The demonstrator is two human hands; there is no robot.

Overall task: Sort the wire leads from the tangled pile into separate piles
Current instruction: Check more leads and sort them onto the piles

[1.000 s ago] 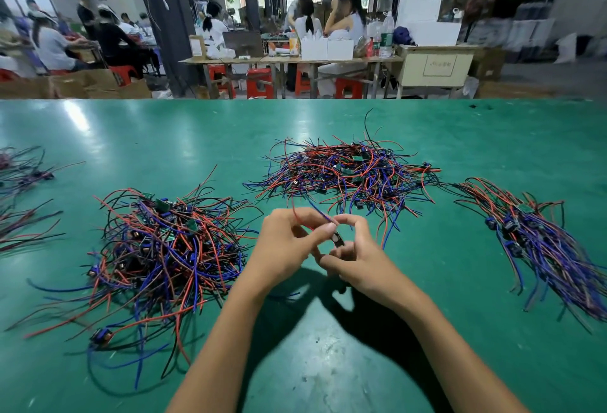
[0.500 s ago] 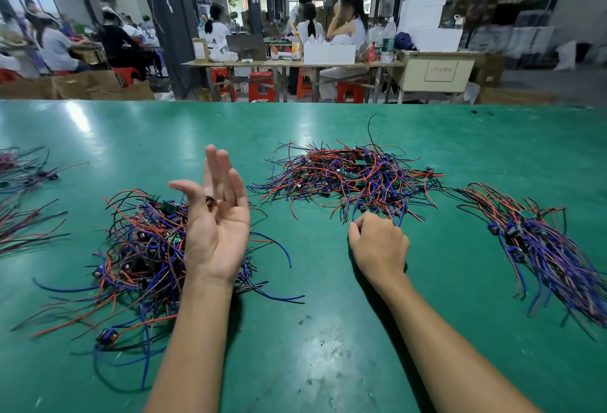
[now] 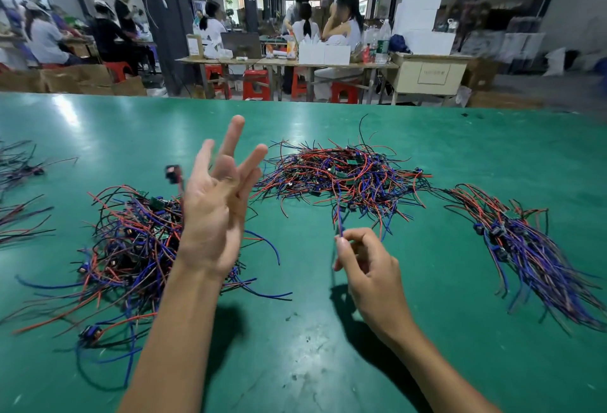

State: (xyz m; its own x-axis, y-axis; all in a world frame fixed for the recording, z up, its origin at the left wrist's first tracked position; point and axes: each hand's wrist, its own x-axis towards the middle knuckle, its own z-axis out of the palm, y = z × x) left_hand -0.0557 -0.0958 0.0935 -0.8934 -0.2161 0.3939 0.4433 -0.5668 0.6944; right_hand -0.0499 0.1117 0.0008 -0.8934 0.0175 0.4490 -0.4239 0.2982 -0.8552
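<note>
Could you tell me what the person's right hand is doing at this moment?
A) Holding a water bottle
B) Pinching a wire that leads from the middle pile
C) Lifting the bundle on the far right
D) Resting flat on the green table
B: the right hand pinches a blue wire that runs up into the middle pile.

A single wide-angle view is given from head height, aimed forward and down; the green surface [image 3: 328, 363] is seen close, filling the lower frame.
</note>
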